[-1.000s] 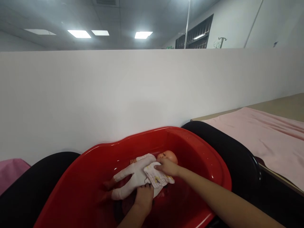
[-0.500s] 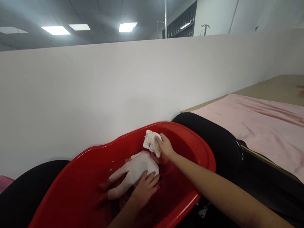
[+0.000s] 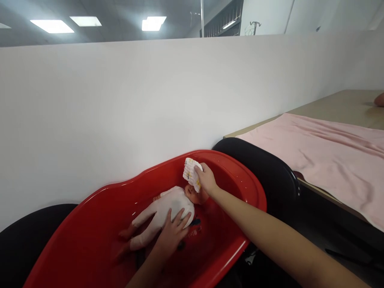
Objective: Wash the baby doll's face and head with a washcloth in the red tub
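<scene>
A baby doll (image 3: 163,210) in a white suit lies on its back in a red plastic tub (image 3: 240,176). My left hand (image 3: 172,234) rests flat on the doll's belly with the fingers spread. My right hand (image 3: 205,180) pinches a small white cloth with yellow print (image 3: 191,172) and holds it just above the doll's head, which it partly hides.
A white partition wall (image 3: 135,104) stands right behind the tub. Black rounded seat backs (image 3: 264,168) flank the tub on both sides. To the right a table (image 3: 339,106) carries a pink sheet (image 3: 330,152).
My right hand lifted the cloth off the doll's chest to above its head. My left hand opened flat on the doll's belly. The view shifted right and down.
</scene>
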The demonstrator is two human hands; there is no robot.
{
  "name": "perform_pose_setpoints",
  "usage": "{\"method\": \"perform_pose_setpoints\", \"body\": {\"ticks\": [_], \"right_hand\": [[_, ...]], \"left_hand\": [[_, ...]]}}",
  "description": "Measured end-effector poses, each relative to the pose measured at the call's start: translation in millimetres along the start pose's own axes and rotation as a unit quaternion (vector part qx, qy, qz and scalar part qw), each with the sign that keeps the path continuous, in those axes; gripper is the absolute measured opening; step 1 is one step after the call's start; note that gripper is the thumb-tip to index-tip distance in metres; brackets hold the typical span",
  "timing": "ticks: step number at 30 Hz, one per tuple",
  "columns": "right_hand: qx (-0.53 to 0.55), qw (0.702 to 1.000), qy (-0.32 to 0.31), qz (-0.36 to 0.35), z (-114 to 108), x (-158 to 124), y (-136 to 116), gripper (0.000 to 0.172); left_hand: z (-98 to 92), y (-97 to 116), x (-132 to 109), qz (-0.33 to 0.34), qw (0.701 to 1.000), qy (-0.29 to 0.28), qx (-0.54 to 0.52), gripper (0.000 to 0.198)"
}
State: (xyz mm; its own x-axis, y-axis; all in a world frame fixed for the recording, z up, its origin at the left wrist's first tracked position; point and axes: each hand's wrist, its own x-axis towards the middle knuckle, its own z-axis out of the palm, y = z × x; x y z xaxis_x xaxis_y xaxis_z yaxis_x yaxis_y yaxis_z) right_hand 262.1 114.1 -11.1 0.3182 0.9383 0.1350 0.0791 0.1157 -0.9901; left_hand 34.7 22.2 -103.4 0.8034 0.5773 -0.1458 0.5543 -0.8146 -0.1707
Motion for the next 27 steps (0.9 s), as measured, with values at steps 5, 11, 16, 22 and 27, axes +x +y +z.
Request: {"method": "perform_pose_setpoints", "body": {"ticks": [5,11,16,22,27], "right_hand": [[0.016,1.0,0.013,0.005,-3.3,1.3,1.5,0.031],[0.036,0.999,0.024,0.005,-2.3,0.8,0.3,0.034],[0.037,0.999,0.036,-0.017,-1.7,0.3,-4.4,0.034],[0.071,0.996,0.05,-0.012,-4.9,1.5,-10.2,0.033],[0.087,0.994,0.072,-0.004,-7.1,5.6,-9.3,0.031]], "left_hand": [[10.3,-0.4,-1.4,-0.023,0.998,0.041,0.049,0.035],[30.0,-7.1,-2.7,-0.031,0.986,0.126,0.108,0.034],[35.6,-8.5,-0.6,-0.046,0.978,0.143,0.144,0.032],[43.6,-11.1,4.9,-0.035,0.974,0.141,0.173,0.035],[55.3,-15.8,10.0,-0.027,0.969,0.158,0.188,0.04]]}}
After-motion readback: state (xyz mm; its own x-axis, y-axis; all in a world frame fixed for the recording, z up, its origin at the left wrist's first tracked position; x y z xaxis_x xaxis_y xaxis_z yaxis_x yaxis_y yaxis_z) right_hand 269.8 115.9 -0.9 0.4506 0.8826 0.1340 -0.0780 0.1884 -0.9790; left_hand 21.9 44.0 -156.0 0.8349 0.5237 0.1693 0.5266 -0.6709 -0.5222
